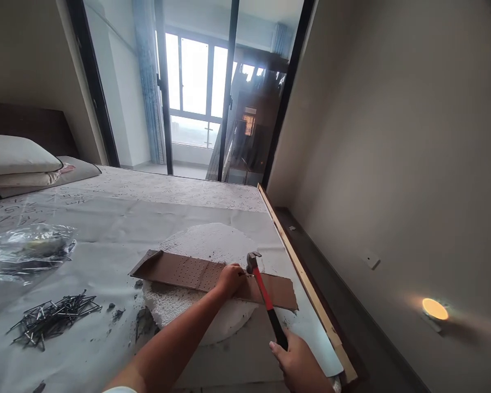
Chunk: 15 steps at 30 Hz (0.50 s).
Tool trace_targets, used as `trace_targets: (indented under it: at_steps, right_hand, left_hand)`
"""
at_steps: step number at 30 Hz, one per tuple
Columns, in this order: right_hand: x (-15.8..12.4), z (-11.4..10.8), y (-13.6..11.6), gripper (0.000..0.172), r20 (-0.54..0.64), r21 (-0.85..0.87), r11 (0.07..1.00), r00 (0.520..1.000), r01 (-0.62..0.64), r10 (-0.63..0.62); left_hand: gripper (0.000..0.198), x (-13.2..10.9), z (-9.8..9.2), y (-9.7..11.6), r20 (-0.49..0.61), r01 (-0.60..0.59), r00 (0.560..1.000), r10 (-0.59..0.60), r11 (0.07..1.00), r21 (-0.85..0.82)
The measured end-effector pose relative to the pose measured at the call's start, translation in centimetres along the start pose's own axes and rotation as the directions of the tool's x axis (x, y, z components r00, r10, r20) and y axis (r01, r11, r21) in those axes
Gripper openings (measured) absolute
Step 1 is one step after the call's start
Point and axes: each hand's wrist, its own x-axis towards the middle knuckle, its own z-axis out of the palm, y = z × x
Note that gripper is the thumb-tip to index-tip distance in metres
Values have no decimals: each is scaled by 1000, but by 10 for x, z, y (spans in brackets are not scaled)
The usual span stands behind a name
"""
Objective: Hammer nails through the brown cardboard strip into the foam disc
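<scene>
A brown cardboard strip [180, 271] with rows of small holes lies across a round white foam slab [213, 240]. My left hand [230, 279] rests on the strip near its middle, fingers pinched together; what they hold is too small to make out. My right hand [297, 357] grips the black handle end of a hammer [263, 287] with a red and black shaft. The hammer's head is over the strip, just right of my left fingers. At the left, a pile of nails [55, 319] lies on the grey sheet.
A clear plastic bag [28, 251] lies at the left on the grey sheet [118, 218]. Pillows [20, 155] are at the far left. A wooden strip [298, 267] runs along the right edge, with a wall beyond. Dark crumbs are scattered beside the foam.
</scene>
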Motion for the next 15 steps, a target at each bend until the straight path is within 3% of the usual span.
trace_targets:
  at_steps: [5,10,12,15]
  right_hand:
    - [-5,-2,2,30,-148,-13,998,987,65,-66]
    - [12,9,10,23,-11,-10,1000,1000,-23,23]
    - [16,12,10,24,23,8,999,999,-38,37]
    - [13,9,6,32,-15,95,995,1000,-22,23]
  left_hand:
    - [27,0,-12,0,-76,71,993,-94,963,-261]
    - [42,2,-20,-5,-130,171,945,-301,789,-590]
    - [44,2,-21,-4,-115,194,935,-337,754,-627]
    - [40,5,-23,1,-52,229,946,-320,774,-590]
